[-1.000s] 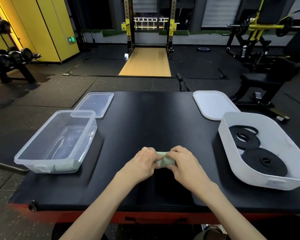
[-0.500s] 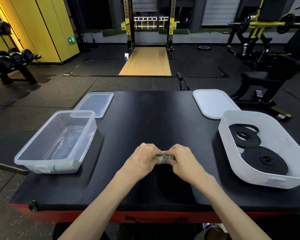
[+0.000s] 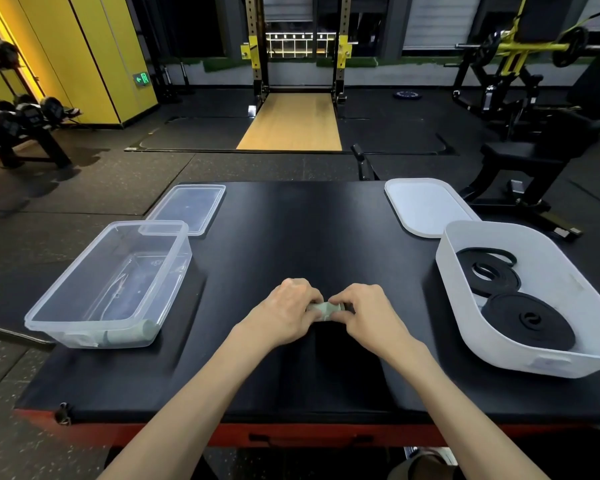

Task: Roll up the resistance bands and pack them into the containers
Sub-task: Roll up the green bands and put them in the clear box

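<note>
Holds small pale-green band roll [image 3: 323, 310] btwn both hands, mid-table, toward near edge, low over black table top [image 3: 291, 230]; can't tell if touching it. Grips roll's left end w/ L hand [image 3: 284, 313], fingers curled over it, knuckles up. Pinches right end w/ R hand [image 3: 371, 317], thumb & fingertips closed round it. Shows only a short bit of roll btwn the two hands; rest hidden by fingers.

At left, near table's edge: clear container [image 3: 172, 289], open, w/ second green roll [image 3: 129, 336] lying along its near wall. Just behind: clear lid [image 3: 187, 209], flat on table, its near corner overlapped in view by container's far corner.

At right: white tub [image 3: 520, 355], open, w/ 2 black bands inside. Near black coil [image 3: 527, 320] flat & tight; far black coil [image 3: 489, 275] w/ a loose loop at its far side. Coils right beside each other, maybe touching. Behind tub: white lid [image 3: 426, 206], flat, near corner hidden by tub's rim.

Beyond table: squat rack [image 3: 295, 64] straight ahead, dumbbell rack [image 3: 21, 116] at left.
</note>
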The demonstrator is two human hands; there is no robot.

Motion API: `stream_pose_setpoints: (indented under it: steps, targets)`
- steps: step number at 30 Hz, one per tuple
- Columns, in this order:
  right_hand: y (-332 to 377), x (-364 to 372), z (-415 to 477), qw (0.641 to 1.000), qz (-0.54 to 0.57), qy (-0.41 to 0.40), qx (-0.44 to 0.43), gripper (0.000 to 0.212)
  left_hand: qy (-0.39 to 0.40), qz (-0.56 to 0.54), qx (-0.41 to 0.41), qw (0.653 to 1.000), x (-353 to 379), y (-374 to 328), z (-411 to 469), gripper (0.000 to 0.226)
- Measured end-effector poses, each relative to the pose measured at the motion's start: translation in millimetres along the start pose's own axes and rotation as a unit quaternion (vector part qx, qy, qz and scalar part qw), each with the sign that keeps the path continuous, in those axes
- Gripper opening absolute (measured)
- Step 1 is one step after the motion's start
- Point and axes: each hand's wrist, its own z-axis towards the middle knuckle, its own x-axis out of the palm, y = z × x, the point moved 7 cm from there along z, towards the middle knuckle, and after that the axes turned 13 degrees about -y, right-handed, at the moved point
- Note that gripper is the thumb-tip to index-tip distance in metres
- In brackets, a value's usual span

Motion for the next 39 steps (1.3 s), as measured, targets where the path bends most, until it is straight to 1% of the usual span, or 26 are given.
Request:
stream_pose_setpoints:
  steps: [3,8,15,20,23,26,28,33,35,37,39]
  targets:
    - [-1,2,4,1.0,-0.003,0.01,0.009,0.027,0.001,-0.001,-0.016,1.0,1,3,0,0.034]
    - [-4,3,5,1.0,0.004,0.017,0.019,0.027,-0.055,-0.059,-0.046,0.996,-4,4,1,0.029]
    - [-5,1,5,0.999,0.027,0.017,0.028,0.026,-0.028,-0.077,-0.103,0.991,2,12,1,0.025]
    - [-12,0,4,0.994,0.085,0.032,0.063,0.019,-0.056,-0.09,-0.091,0.99,-3,7,0,0.025]
    - [-14,2,4,0.99,0.103,0.063,0.078,0.024,-0.075,-0.11,-0.079,0.988,-6,4,-4,0.026]
    - [-10,2,5,0.988,0.103,0.09,0.066,0.028,-0.087,-0.122,-0.065,0.987,-11,3,-7,0.028]
    - [-3,-1,6,0.989,0.112,0.079,0.057,0.028,-0.094,-0.127,-0.063,0.985,-16,5,-9,0.03]
    - [11,-9,6,0.988,0.145,0.023,0.048,0.03,-0.098,-0.12,-0.066,0.986,-30,10,-14,0.035]
    - [18,-8,6,0.986,0.157,0.024,0.044,0.028,-0.094,-0.128,-0.068,0.985,-36,14,-17,0.039]
    - [27,-7,6,0.986,0.162,0.034,0.035,0.027,-0.071,-0.133,-0.076,0.986,-39,19,-22,0.047]
    - [38,-4,6,0.983,0.174,0.048,0.026,0.025,-0.041,-0.113,-0.076,0.99,-43,23,-27,0.052]
